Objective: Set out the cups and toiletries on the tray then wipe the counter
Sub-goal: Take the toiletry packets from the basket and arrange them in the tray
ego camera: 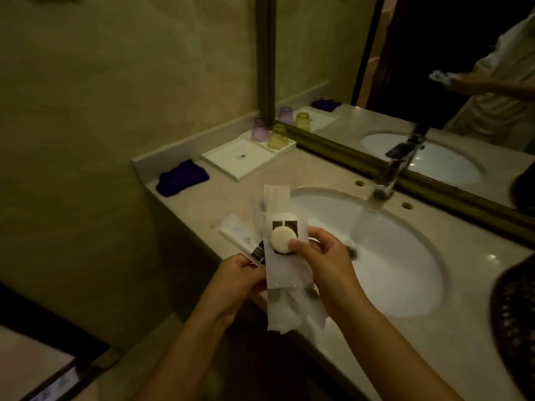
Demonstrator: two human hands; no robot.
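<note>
Both my hands hold a fan of wrapped toiletry packets [282, 273] above the counter's front edge, left of the sink. My left hand [240, 277] grips the packets from the left. My right hand [324, 256] pinches a round white soap [283, 239] against the top packet with its thumb. A white tray [246, 159] stands at the back left of the counter. A purple cup [259, 129] and a yellow cup [278, 136] sit upside down at the tray's far end. A dark purple cloth [182, 177] lies left of the tray.
A white oval sink [405, 273] is set in the beige counter [451, 337], with a chrome faucet [390, 172] behind it. A gold-framed mirror [376, 166] runs along the back. A dark woven basket [515, 322] sits at the right edge.
</note>
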